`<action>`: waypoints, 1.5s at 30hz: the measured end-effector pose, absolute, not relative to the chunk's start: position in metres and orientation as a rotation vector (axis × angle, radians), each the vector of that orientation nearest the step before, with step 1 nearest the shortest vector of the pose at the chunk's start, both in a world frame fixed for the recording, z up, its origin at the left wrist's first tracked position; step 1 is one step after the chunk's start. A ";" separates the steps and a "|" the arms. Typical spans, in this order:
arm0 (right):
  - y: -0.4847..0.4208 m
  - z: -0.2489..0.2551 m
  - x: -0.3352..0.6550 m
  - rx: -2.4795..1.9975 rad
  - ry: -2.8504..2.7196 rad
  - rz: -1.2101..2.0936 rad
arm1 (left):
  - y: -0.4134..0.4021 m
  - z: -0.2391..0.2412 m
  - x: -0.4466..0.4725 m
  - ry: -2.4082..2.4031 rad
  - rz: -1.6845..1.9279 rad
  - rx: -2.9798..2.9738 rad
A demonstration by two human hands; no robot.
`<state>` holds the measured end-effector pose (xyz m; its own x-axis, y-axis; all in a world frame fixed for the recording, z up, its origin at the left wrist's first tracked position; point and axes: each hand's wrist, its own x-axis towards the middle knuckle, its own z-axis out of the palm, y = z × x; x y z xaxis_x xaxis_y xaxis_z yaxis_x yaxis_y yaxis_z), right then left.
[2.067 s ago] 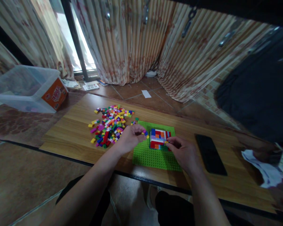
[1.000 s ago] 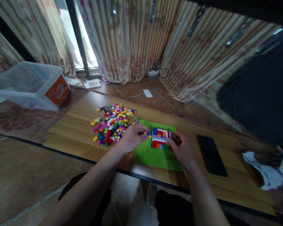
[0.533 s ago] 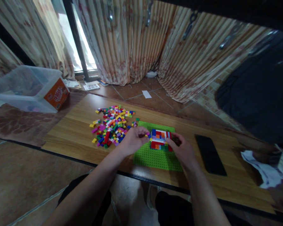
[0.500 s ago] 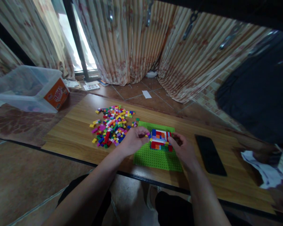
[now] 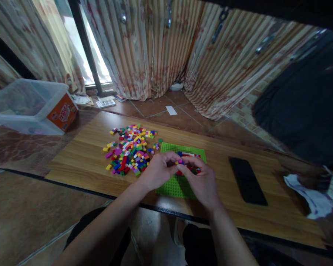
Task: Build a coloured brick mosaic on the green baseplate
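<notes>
Tub (image 5: 24, 125), seemingly something pink (image 5: 39, 131) inside, hands (image 5: 158, 172) pinching small bricks (image 5: 180, 162)

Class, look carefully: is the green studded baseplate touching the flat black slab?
Apart. In the head view, a strip of wooden tabletop shows between the green studded baseplate and the flat black slab.
</notes>
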<state>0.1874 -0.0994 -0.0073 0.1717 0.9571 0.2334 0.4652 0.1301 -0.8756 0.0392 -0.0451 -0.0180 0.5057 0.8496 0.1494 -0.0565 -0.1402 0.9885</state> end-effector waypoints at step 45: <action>-0.100 -0.030 0.259 -1.661 -1.361 0.754 | -0.036 -0.015 0.034 0.897 0.904 1.468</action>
<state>0.2591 -0.0997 -0.0298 0.2298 0.9716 0.0569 0.4670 -0.0588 -0.8823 0.0339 -0.0359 -0.0153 0.4141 0.9089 0.0489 0.0424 -0.0729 0.9964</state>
